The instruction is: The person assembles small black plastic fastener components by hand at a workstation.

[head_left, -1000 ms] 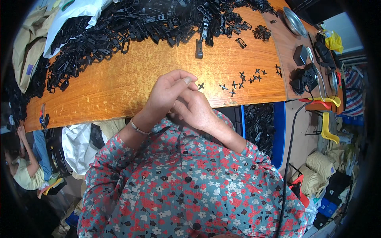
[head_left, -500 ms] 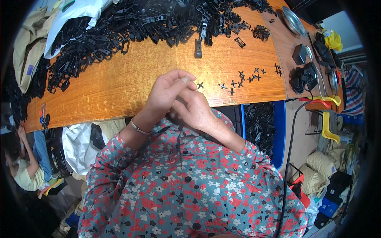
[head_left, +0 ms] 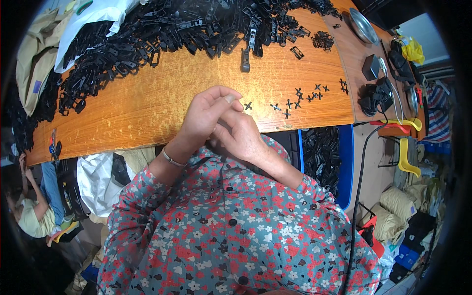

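Note:
My left hand (head_left: 205, 112), with a bracelet at its wrist, and my right hand (head_left: 244, 137) are folded together at the near edge of the wooden table (head_left: 157, 98). Their fingers curl around each other, and no object shows between them; the palms are hidden. A small black cross-shaped piece (head_left: 248, 105) lies just right of my fingertips. Several more crosses (head_left: 298, 101) are scattered further right. Beyond my hands, a single black clip-like part (head_left: 245, 60) sticks out from a large heap of black plastic parts (head_left: 196, 32).
A blue bin (head_left: 346, 162) of black parts stands below the table's right side. On the right are a metal bowl (head_left: 364, 27), a black box (head_left: 371, 68) and a hanging black cable (head_left: 360, 182). White bags (head_left: 98, 184) are at left, where another person (head_left: 37, 216) sits.
My folded hands stay in place. At the far left, the other person's arms have shifted slightly.

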The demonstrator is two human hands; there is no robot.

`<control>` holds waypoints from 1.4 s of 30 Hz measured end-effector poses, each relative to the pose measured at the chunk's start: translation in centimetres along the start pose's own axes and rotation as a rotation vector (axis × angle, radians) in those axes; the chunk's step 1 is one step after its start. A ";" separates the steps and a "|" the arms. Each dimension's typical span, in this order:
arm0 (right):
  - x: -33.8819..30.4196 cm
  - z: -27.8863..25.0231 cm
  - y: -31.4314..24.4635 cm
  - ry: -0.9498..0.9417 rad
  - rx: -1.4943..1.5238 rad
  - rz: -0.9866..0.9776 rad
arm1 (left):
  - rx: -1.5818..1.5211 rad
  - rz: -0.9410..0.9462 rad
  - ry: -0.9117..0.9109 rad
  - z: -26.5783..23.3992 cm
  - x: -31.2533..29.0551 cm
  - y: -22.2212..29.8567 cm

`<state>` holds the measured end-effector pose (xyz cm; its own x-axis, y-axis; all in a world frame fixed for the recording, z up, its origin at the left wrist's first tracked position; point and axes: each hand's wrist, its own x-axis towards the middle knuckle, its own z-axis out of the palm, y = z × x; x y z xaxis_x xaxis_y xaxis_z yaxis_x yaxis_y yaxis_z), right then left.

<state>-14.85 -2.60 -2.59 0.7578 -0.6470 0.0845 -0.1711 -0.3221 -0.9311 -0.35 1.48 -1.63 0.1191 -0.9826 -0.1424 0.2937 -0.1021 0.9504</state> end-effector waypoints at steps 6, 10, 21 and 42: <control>0.0 0.1 0.3 0.012 -0.014 -0.018 | -0.001 -0.010 0.009 0.0 0.0 0.0; 0.1 0.1 0.3 0.020 -0.014 -0.018 | 0.010 0.009 0.018 0.0 0.1 -0.1; 0.1 0.2 0.5 0.028 -0.026 -0.017 | 0.020 0.014 0.039 -0.1 0.2 -0.4; 0.2 -1.6 -1.9 -0.234 0.368 0.207 | -0.387 -0.022 -0.191 -1.8 0.4 0.9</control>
<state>-15.34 -3.24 -0.28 0.8597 -0.4856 -0.1587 -0.1313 0.0902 -0.9872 1.64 1.28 -1.36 -0.0583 -0.9956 -0.0729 0.6329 -0.0933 0.7686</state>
